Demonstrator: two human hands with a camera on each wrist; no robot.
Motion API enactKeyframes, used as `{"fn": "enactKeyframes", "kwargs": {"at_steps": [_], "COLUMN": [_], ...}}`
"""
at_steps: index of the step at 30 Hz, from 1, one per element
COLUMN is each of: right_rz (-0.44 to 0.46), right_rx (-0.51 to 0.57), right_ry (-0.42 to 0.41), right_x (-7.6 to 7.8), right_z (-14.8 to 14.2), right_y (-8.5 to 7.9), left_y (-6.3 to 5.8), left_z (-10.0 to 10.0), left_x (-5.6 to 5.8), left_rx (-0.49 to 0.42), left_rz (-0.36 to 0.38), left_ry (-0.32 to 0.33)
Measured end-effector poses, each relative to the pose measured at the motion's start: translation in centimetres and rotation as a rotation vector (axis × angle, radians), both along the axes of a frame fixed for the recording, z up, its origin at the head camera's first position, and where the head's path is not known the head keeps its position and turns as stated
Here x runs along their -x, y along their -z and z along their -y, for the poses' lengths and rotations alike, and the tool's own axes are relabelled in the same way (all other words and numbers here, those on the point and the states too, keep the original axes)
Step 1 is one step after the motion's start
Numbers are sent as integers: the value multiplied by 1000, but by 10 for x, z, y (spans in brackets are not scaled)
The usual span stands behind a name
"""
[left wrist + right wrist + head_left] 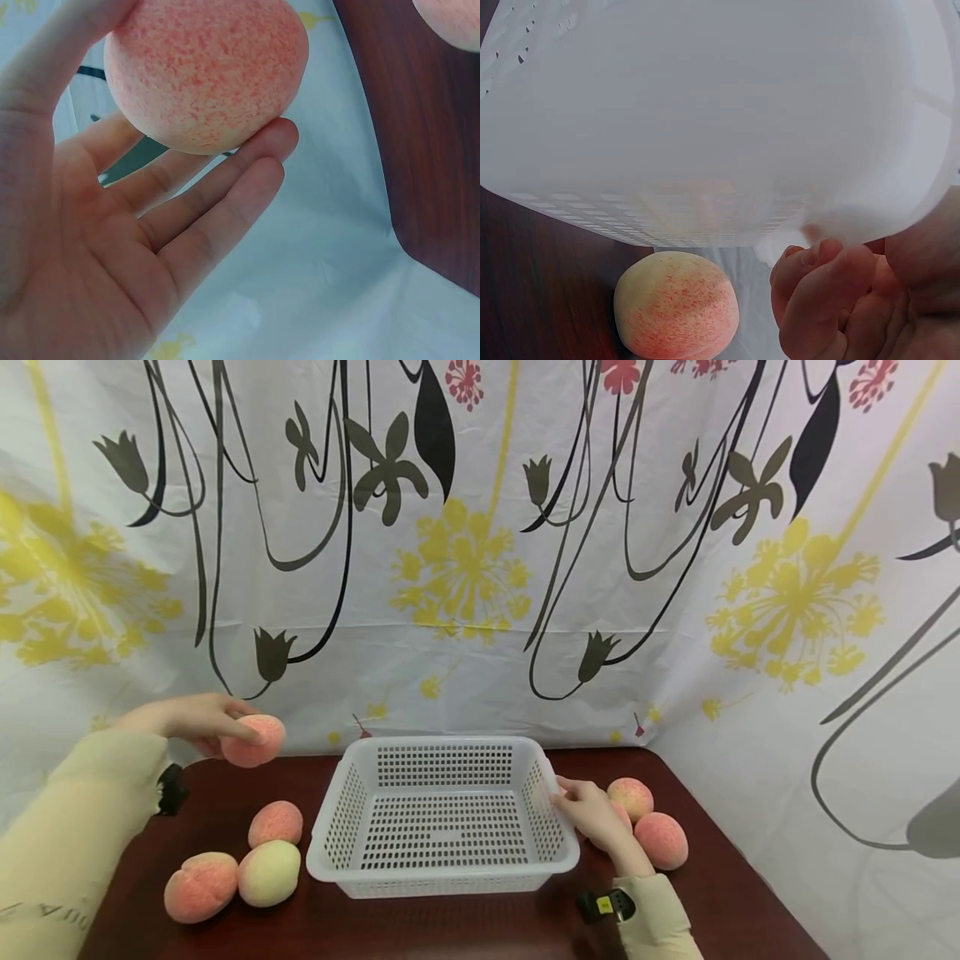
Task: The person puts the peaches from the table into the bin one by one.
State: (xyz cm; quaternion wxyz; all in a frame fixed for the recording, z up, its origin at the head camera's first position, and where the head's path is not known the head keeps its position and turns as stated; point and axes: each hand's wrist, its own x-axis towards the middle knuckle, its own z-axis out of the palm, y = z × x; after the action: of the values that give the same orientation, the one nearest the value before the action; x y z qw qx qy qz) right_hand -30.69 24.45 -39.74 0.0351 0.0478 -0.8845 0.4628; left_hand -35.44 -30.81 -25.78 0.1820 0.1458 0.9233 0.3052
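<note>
My left hand grips a pink peach in the air, beyond the far left edge of the table. In the left wrist view the thumb and fingertips hold this peach, with the palm apart from it. My right hand grips the right rim of a white plastic basket. Seen from the right wrist, its curled fingers are at the outside of the basket wall. The basket stands on the table with only its slotted floor showing inside.
Left of the basket lie a pink peach, a pale yellow peach and another pink peach. On the right, peaches lie close beside my right hand, some partly hidden. A flowered cloth hangs behind the dark red table.
</note>
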Motion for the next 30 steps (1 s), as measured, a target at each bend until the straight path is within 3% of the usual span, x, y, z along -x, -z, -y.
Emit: {"fn": "enactKeyframes", "kwargs": {"at_steps": [10,21,30], "right_rz": [4,0,-22], "right_rx": [27,21,14], "right_ry": [-3,-4,-17], "right_x": [0,1,5], "right_z": [1,-2,-3], "right_y": [0,2,4], "left_y": [-4,-6,-1], "left_z": [-37,-91,-124], "left_x": [12,23,37], "left_rx": [40,63,35], "left_rz": [-35,-63,-11], "left_ry": [40,99,132]}}
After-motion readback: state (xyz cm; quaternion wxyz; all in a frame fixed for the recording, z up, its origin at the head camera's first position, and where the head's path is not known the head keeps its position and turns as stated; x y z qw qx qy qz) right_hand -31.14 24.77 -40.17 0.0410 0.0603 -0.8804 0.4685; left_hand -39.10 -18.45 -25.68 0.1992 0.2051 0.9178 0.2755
